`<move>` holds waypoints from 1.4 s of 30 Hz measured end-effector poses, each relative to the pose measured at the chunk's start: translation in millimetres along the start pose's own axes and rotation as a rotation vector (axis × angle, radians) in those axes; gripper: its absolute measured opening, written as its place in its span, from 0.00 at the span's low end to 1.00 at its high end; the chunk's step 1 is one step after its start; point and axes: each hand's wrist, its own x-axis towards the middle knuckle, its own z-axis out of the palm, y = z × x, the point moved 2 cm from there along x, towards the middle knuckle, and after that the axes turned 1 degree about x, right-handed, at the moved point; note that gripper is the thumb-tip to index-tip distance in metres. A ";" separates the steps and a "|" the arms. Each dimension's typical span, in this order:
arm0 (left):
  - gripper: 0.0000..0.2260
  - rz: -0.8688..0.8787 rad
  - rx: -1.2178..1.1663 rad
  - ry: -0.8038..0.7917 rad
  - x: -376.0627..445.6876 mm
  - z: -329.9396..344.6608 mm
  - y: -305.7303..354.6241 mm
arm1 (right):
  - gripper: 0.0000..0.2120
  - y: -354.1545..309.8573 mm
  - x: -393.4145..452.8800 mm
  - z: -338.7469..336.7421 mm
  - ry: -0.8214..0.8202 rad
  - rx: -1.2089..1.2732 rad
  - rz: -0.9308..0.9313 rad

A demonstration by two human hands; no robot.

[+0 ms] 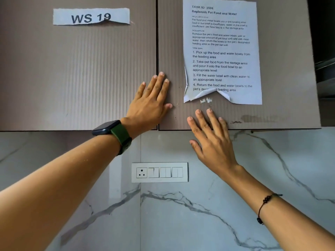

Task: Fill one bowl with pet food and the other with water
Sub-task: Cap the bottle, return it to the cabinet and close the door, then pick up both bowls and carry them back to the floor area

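Both hands flat, fingers spread, left hand [151, 104] and right hand [212, 140] on cabinet doors [272, 116]

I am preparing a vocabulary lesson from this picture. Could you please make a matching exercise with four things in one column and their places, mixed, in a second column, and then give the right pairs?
Things:
1. WS 19 label
2. task sheet
3. switch panel
4. smartwatch

Places:
A. on the marble wall, below the cabinets
B. on the left wrist
C. on the left cabinet door
D. on the right cabinet door

Pairs: 1-C, 2-D, 3-A, 4-B
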 end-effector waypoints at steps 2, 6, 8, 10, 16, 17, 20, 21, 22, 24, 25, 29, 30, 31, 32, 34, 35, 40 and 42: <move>0.29 -0.025 0.016 -0.043 1.5 8.1 3.0 | 0.26 0.0 0.2 7.6 -0.011 -0.002 -0.004; 0.29 -0.046 0.065 -0.072 2.1 18.1 1.4 | 0.27 -1.0 -1.6 19.9 -0.014 0.000 0.005; 0.29 -0.043 0.061 -0.077 1.6 19.3 0.5 | 0.27 -1.3 -3.1 23.0 -0.002 0.002 0.005; 0.29 -0.044 0.053 -0.078 1.5 19.0 0.6 | 0.27 -1.1 -3.6 24.1 0.001 0.012 0.004; 0.29 -0.081 -0.028 -0.098 -11.6 22.8 12.7 | 0.27 -5.2 -4.2 12.2 -0.098 0.058 0.047; 0.29 -0.084 -0.043 -0.106 -17.8 23.7 17.1 | 0.27 -6.6 -4.3 7.6 -0.134 0.068 0.055; 0.30 -0.086 -0.072 -0.120 -46.1 27.2 28.7 | 0.26 -12.3 -12.7 -6.9 -0.229 0.144 0.052; 0.30 -0.082 -0.082 -0.130 -58.4 27.8 33.1 | 0.26 -14.6 -19.6 -12.3 -0.247 0.171 0.045; 0.30 -0.077 -0.097 -0.146 -73.0 28.7 38.8 | 0.25 -16.8 -31.0 -17.4 -0.262 0.194 0.039; 0.30 -0.085 -0.146 -0.160 -104.7 31.5 49.6 | 0.23 -21.1 -58.9 -26.4 -0.274 0.233 0.033; 0.29 -0.099 -0.179 -0.167 -123.2 34.6 56.1 | 0.22 -23.9 -76.3 -30.2 -0.289 0.249 0.028; 0.28 -0.158 -0.326 -0.275 -198.3 58.5 80.3 | 0.20 -35.5 -147.6 -37.6 -0.458 0.323 0.045; 0.28 -0.182 -0.365 -0.323 -219.0 67.3 87.0 | 0.20 -40.2 -168.0 -39.6 -0.522 0.351 0.067; 0.28 -0.204 -0.396 -0.374 -237.3 76.4 92.7 | 0.20 -44.3 -186.3 -41.0 -0.582 0.373 0.092; 0.28 -0.225 -0.421 -0.433 -256.6 85.3 98.8 | 0.20 -48.9 -206.1 -43.0 -0.646 0.389 0.114; 0.28 -0.269 -0.462 -0.533 -291.7 101.7 109.5 | 0.19 -56.2 -241.6 -48.3 -0.751 0.397 0.156; 0.28 -0.294 -0.483 -0.581 -309.8 109.2 115.4 | 0.19 -60.3 -259.6 -51.3 -0.810 0.400 0.177; 0.26 -0.443 -0.546 -0.762 -392.3 141.6 135.4 | 0.20 -74.3 -335.6 -63.5 -1.081 0.424 0.311; 0.23 -0.498 -0.561 -0.801 -419.8 151.6 141.8 | 0.20 -78.6 -361.9 -67.5 -1.171 0.450 0.394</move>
